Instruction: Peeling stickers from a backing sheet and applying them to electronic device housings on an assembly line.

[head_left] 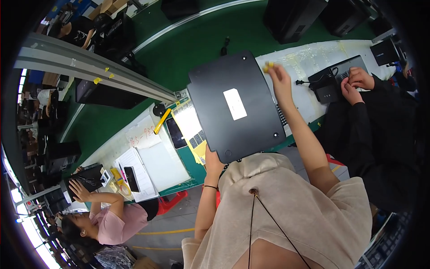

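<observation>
A large flat black laptop base (233, 105) with a white label is tilted up in front of me over the workbench. My left hand (213, 160), with a dark band on its wrist, grips the base's near lower edge from beneath. My right hand (280, 77) is raised at the base's upper right corner and pinches a small yellow piece (268, 67) between its fingertips. Part of a keyboard (282, 117) shows just past the base's right edge.
A black phone (176, 133), a yellow-handled tool (162, 121) and white papers (148, 157) lie on the bench to the left. To the right, a person in black has both hands on a black device (329, 83). At lower left, a person in pink handles a black panel (85, 179). A green conveyor (192, 45) runs behind.
</observation>
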Tool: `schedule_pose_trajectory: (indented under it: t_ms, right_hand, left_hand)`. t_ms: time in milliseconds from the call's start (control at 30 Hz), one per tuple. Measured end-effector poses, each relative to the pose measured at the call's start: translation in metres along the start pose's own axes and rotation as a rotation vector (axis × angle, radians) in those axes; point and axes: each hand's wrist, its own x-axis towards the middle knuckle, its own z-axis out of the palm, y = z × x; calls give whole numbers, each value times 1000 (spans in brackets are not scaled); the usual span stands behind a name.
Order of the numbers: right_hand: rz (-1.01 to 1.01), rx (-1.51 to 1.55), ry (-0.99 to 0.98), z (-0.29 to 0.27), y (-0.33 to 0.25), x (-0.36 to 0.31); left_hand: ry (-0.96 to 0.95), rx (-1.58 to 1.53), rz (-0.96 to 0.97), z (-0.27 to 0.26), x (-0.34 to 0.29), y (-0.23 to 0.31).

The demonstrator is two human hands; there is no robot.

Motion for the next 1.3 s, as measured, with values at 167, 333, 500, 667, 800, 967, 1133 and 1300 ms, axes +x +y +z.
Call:
schedule_pose_trajectory:
  t_ms: [167, 333, 500, 667, 800, 967, 1133, 1300]
  right_hand:
    - [47, -624, -379, -44, 93, -102]
    - [-84, -743, -404, -45, 123, -171]
    - [-58, -816, -610, -42, 119, -187]
    - [53, -795, -566, -32, 125, -185]
    - [130, -771, -529, -25, 129, -182]
    - [205, -688, -420, -26, 122, -182]
    - [155, -649, -328, -24, 117, -179]
    - [90, -659, -240, -29, 109, -186]
  left_hand:
    - [26, 220, 100, 17, -11, -4]
    - [-85, 293, 24, 24, -12, -2]
    - [3, 260, 119, 26, -12, 11]
    - [23, 318, 82, 30, -13, 12]
    - [61, 436, 136, 32, -14, 10]
    - [108, 416, 190, 31, -17, 10]
    - [-16, 352, 348, 42, -24, 16]
    - [-37, 284, 345, 67, -22, 30]
